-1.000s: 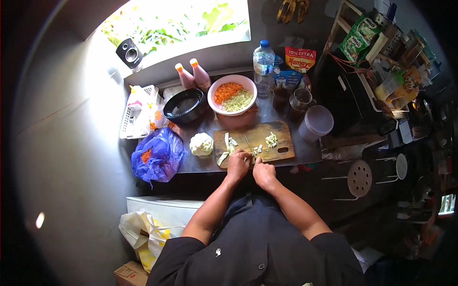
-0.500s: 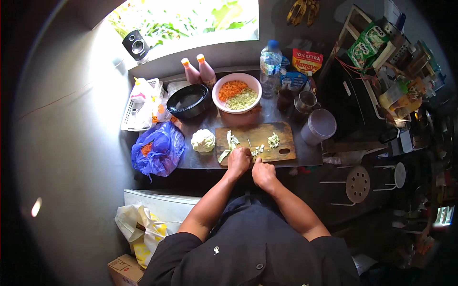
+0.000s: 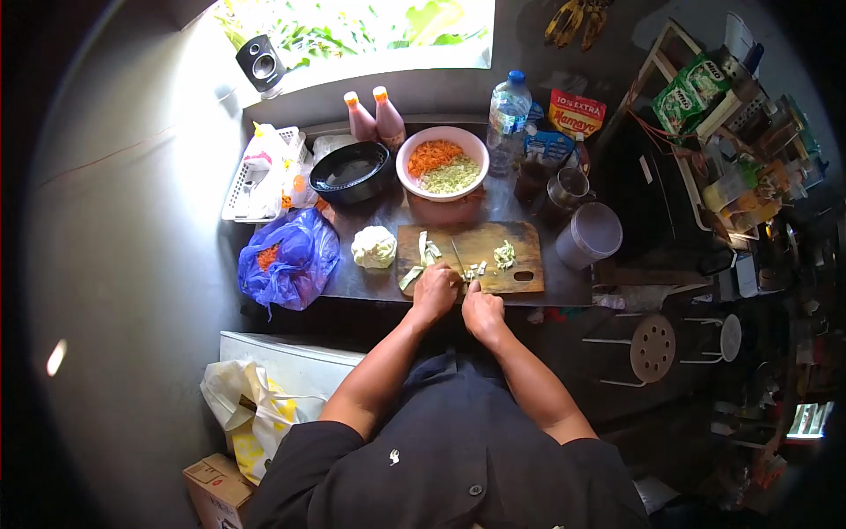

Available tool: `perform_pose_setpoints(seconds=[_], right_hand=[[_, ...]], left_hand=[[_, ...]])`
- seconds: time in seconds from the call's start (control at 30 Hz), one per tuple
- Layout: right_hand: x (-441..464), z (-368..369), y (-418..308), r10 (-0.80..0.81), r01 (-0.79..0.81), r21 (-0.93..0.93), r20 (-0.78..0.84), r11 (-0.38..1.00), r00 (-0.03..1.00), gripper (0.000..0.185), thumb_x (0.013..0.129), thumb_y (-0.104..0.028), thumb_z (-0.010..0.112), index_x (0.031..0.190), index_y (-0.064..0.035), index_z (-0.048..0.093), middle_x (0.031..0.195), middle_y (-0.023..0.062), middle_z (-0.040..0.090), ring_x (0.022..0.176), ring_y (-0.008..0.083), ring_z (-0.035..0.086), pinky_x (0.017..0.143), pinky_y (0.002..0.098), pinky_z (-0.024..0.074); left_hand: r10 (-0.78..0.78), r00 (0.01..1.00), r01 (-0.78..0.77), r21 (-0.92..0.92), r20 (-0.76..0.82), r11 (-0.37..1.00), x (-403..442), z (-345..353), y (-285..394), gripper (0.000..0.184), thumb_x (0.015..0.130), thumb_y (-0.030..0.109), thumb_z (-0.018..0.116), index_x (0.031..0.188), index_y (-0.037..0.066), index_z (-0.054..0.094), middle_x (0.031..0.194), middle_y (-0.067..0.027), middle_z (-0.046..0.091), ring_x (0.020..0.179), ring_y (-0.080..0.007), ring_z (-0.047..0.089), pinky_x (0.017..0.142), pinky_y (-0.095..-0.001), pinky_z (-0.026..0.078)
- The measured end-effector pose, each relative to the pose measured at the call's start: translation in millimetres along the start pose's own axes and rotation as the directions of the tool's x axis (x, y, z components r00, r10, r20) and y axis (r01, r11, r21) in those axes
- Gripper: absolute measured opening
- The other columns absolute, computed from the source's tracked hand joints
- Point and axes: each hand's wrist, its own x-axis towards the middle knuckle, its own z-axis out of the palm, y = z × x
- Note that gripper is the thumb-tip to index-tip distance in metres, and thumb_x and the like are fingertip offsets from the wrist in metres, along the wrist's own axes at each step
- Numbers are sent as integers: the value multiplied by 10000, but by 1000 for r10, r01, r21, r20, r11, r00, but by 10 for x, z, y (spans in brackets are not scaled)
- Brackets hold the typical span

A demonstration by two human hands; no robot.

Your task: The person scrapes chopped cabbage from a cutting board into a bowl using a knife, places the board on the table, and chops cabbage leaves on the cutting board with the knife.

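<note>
My right hand (image 3: 483,314) is closed round the handle of a knife (image 3: 458,256), whose thin blade points away from me over the wooden cutting board (image 3: 493,236). Beside the blade, my left hand (image 3: 435,292) is curled down on pale cabbage pieces; what lies under its fingers is mostly hidden. Longer cabbage strips (image 3: 426,249) lie just beyond my left hand. Small cut cabbage bits (image 3: 477,269) sit right of the blade, and a little heap of chopped cabbage (image 3: 504,255) is farther right. A pale cabbage chunk (image 3: 374,247) rests left of the board.
Behind the board stands a pink bowl (image 3: 404,181) of shredded carrot and chopped cabbage. A black basin (image 3: 352,174), a blue plastic bag (image 3: 300,264) and a white basket (image 3: 233,204) are to the left. A water bottle (image 3: 508,123) and a lidded tub (image 3: 589,235) stand right.
The whole view has shifted slightly. Both hands stay close together at the board's near edge, the knife still in my right hand, its blade tilted a little differently.
</note>
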Motion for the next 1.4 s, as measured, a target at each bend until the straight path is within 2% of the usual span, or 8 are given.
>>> perform_pose_setpoints(seconds=[0.37, 0.67, 0.73, 0.87, 0.93, 1.2, 1.27, 1.4], right_hand=[[29, 47, -1, -40, 36, -69, -59, 997, 997, 200, 972, -161, 470, 1119, -31, 511, 884, 169, 753, 808, 297, 754, 676, 427, 595], [18, 47, -53, -18, 16, -56, -34, 998, 999, 224, 965, -180, 494, 1135, -35, 515, 921, 170, 751, 843, 283, 755, 707, 451, 590], [-56, -34, -94, -31, 31, -43, -5, 999, 1000, 199, 971, -138, 458, 1098, 0, 526, 873, 217, 737, 798, 332, 746, 682, 438, 592], [11, 157, -45, -1, -1, -33, -39, 999, 999, 203, 972, -175, 478, 1107, -29, 516, 858, 163, 752, 779, 287, 755, 681, 414, 589], [6, 77, -40, 0, -1, -20, -60, 1000, 998, 198, 970, -176, 479, 1100, -31, 514, 859, 167, 752, 781, 287, 755, 682, 422, 590], [12, 114, -64, -15, 12, -51, -58, 999, 998, 204, 968, -177, 478, 1107, -29, 499, 849, 155, 751, 768, 287, 754, 653, 436, 592], [-39, 22, -62, -29, 30, 20, -43, 999, 999, 213, 952, -132, 475, 1108, 9, 515, 870, 216, 737, 805, 340, 746, 706, 459, 591], [-93, 121, -94, -13, 9, -77, -40, 997, 999, 196, 962, -169, 491, 1094, -25, 504, 825, 163, 746, 762, 298, 754, 646, 421, 594]], left_hand=[[-108, 992, 114, -94, 67, 989, 86, 25, -60, 144, 744, 48, 665, 831, 72, 777, 774, -164, 717, 744, -354, 709, 691, -428, 567], [-117, 990, 119, -27, 83, 992, 82, -2, 23, 168, 751, 24, 640, 846, 60, 774, 848, -192, 717, 816, -361, 709, 744, -435, 568], [-134, 986, 134, 9, 102, 991, 115, -26, 4, 171, 751, 24, 638, 849, 62, 773, 856, -194, 716, 826, -367, 707, 753, -439, 567], [-87, 990, 84, 33, 112, 996, 105, -21, 21, 183, 753, 24, 631, 866, 71, 767, 862, -202, 713, 830, -382, 702, 746, -459, 563], [-161, 980, 160, 16, 116, 987, 108, -36, 54, 180, 752, 30, 638, 865, 78, 769, 860, -204, 712, 832, -390, 701, 747, -463, 562], [-103, 990, 101, 22, 96, 995, 75, -20, 23, 143, 758, 51, 647, 850, 63, 756, 860, -217, 697, 833, -399, 691, 738, -482, 555], [-67, 995, 65, 30, 74, 997, 44, 1, 18, 130, 762, 55, 642, 830, 58, 753, 848, -211, 694, 817, -399, 686, 731, -478, 554], [45, 996, -44, -9, 79, 999, 32, -59, -6, 123, 776, 75, 634, 823, 38, 741, 847, -200, 691, 797, -399, 679, 730, -468, 554]])
